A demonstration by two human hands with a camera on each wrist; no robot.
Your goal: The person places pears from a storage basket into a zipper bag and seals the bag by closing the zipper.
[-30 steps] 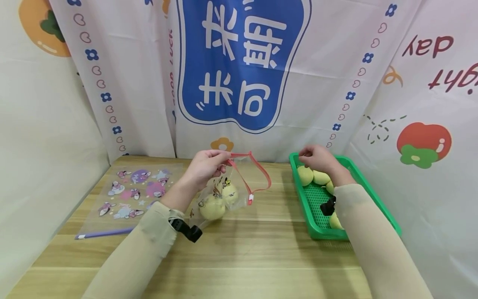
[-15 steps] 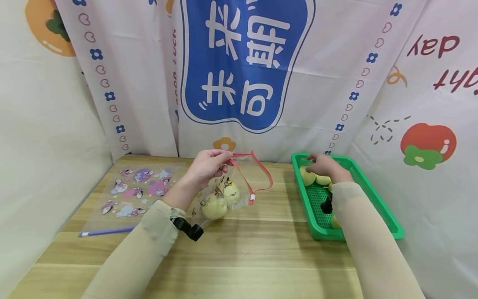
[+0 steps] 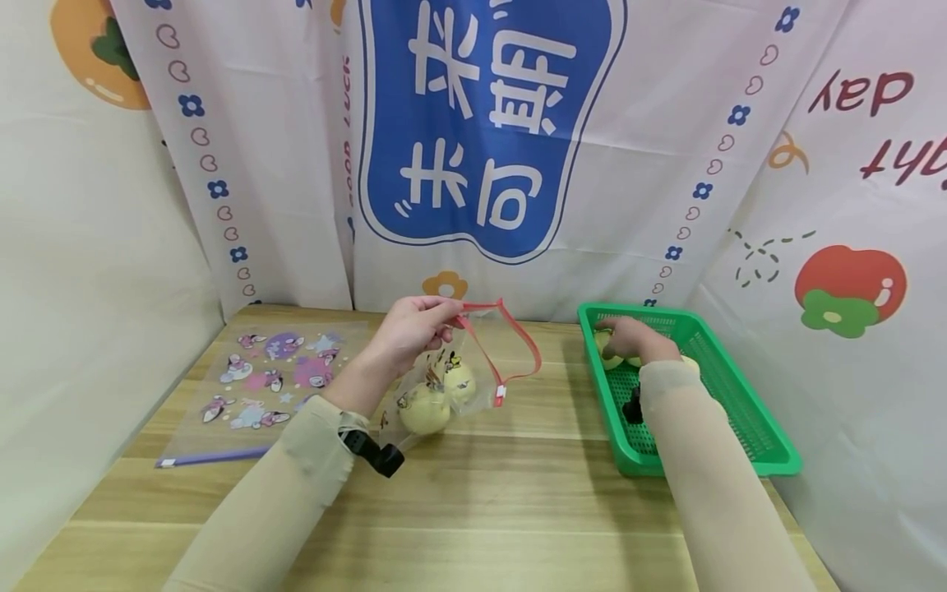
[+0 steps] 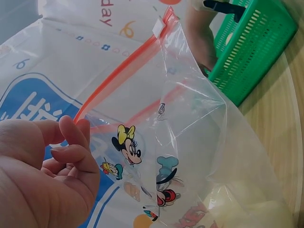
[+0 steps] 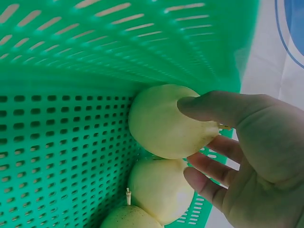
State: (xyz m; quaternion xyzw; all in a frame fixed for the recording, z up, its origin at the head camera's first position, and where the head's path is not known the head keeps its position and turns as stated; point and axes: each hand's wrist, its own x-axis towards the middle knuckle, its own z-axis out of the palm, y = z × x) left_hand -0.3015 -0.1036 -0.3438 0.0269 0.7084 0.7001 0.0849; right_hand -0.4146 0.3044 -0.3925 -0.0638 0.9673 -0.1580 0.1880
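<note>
My left hand (image 3: pixel 414 333) pinches the red-edged mouth of a clear zip bag (image 4: pixel 190 123) printed with cartoon characters. The bag's mouth gapes open, with a white slider at one end of the red strip. Two pale yellow pears (image 3: pixel 425 411) sit low in the bag, over the table. On the right, my right hand (image 3: pixel 642 339) reaches into a green basket (image 3: pixel 621 456). In the right wrist view its thumb lies on one side of a pear (image 5: pixel 164 121) and its fingers curl at the other side, near the stem. Two more pears (image 5: pixel 159 190) lie beside that one.
A second clear bag (image 3: pixel 274 374) with a purple zip strip lies flat on the wooden table (image 3: pixel 473 510) at the left. Printed curtains (image 3: pixel 651 148) enclose the back and sides. The basket stands close to the right-hand curtain.
My right hand has come down from above the basket's far end and taken a pear between thumb and fingers. The left hand and its bag stay nearly still.
</note>
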